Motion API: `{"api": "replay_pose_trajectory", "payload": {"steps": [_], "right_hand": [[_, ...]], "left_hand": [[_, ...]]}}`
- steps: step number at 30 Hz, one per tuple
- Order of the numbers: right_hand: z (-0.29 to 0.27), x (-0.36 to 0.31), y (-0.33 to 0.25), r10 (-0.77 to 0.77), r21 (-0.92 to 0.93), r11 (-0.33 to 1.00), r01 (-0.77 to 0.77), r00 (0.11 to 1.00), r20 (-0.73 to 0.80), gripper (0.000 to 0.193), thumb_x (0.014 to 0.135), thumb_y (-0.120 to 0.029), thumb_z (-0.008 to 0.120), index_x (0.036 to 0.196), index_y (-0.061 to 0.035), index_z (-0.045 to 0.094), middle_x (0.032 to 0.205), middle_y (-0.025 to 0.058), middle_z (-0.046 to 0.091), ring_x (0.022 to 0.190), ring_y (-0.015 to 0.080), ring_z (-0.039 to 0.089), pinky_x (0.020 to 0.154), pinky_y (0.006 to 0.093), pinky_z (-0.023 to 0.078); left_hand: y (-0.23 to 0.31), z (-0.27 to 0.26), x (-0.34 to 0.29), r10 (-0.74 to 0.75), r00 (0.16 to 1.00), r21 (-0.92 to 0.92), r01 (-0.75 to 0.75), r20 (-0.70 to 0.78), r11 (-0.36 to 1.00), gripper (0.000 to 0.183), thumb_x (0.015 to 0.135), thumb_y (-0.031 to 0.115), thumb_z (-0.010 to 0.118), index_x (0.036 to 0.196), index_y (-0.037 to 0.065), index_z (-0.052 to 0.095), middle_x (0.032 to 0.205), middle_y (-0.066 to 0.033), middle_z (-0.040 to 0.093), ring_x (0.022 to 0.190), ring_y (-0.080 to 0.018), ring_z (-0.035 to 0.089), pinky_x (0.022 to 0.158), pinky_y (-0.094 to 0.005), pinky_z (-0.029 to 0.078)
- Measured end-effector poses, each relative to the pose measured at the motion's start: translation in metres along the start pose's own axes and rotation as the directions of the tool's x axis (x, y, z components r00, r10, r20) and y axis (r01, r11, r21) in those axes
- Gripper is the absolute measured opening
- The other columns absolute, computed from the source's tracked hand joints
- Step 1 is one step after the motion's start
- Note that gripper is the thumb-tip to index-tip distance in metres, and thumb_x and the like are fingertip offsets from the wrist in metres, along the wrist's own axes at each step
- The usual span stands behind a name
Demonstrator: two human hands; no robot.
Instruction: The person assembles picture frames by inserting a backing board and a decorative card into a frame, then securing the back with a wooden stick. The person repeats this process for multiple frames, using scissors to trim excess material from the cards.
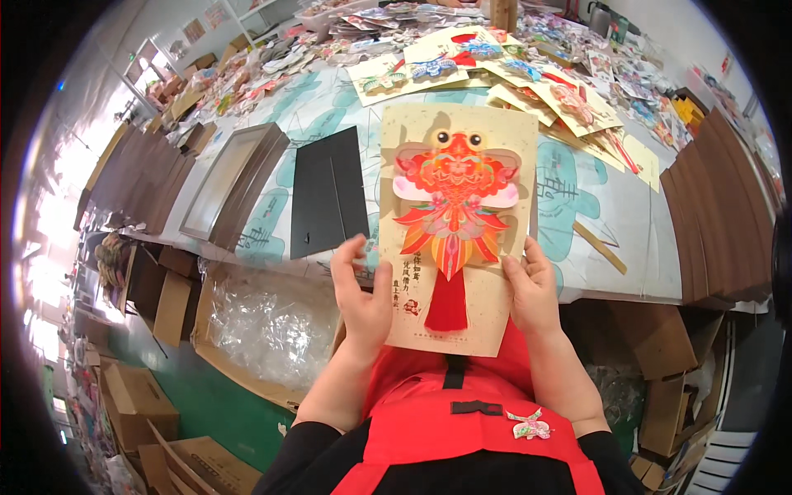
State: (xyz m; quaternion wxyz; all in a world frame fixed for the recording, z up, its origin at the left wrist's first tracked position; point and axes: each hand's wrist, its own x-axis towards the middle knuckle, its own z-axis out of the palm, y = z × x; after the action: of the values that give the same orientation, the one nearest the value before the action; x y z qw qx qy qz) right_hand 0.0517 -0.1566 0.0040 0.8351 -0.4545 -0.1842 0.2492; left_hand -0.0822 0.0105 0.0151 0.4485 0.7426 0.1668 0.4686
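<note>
In front of me stands a cream card bearing a red and orange goldfish-shaped kite decoration with round black-and-white eyes. A red tassel hangs below its tail. My right hand pinches the card's right edge, thumb on the front. Beside the lower left edge, my left hand has its thumb and fingers apart; its thumb is close to the card, and whether it touches is unclear. A black frame backing board with a stand leg lies on the table to the left of the card.
Brown frames stack at the left, and a tall brown stack stands at the right. More decorated cards pile up at the back. A wooden stick lies on the table. Below sits a carton of clear plastic wrapping.
</note>
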Motion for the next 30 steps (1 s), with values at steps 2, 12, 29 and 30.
{"api": "replay_pose_trajectory", "payload": {"steps": [2,12,29,30], "right_hand": [[0.000,0.001,0.000,-0.023,-0.013,1.000,0.023,1.000,-0.003,0.036,0.093,-0.004,0.048,0.128,0.0037,0.042,0.110,0.0104,0.061,0.097,0.0119,0.059,0.081,0.0240,0.048],[-0.003,0.002,-0.005,-0.093,-0.051,0.995,0.092,0.995,-0.026,0.033,0.093,-0.002,0.047,0.126,0.0029,0.044,0.113,0.0106,0.060,0.098,0.0119,0.059,0.083,0.0251,0.048],[-0.008,0.001,-0.004,-0.004,0.004,1.000,0.004,1.000,0.002,0.034,0.092,-0.001,0.047,0.125,0.0046,0.043,0.110,0.0110,0.061,0.096,0.0122,0.059,0.082,0.0253,0.048],[-0.008,-0.001,-0.003,0.008,-0.006,1.000,-0.008,1.000,0.004,0.034,0.092,-0.001,0.047,0.126,0.0048,0.043,0.110,0.0111,0.061,0.096,0.0122,0.060,0.082,0.0251,0.048]], "left_hand": [[0.003,0.002,-0.002,0.191,0.979,0.300,-0.205,0.075,0.932,0.035,0.080,0.003,0.065,0.112,-0.001,0.054,0.086,-0.0070,0.060,0.070,-0.0117,0.054,0.067,-0.0266,0.045],[0.034,-0.008,-0.010,-0.178,0.802,0.337,-0.031,0.570,0.941,0.009,0.075,0.013,0.068,0.077,0.005,0.064,0.061,-0.0059,0.058,0.057,-0.0227,0.056,0.056,-0.0338,0.041],[-0.005,-0.003,0.012,-0.329,0.832,-0.473,0.532,0.447,0.702,0.038,0.096,0.009,0.046,0.131,-0.002,0.037,0.123,-0.0104,0.052,0.110,-0.0130,0.051,0.093,-0.0265,0.041],[-0.004,0.000,0.009,-0.346,0.809,-0.500,0.572,0.475,0.651,0.037,0.096,0.009,0.046,0.131,-0.002,0.037,0.123,-0.0104,0.052,0.110,-0.0130,0.051,0.093,-0.0266,0.041]]}}
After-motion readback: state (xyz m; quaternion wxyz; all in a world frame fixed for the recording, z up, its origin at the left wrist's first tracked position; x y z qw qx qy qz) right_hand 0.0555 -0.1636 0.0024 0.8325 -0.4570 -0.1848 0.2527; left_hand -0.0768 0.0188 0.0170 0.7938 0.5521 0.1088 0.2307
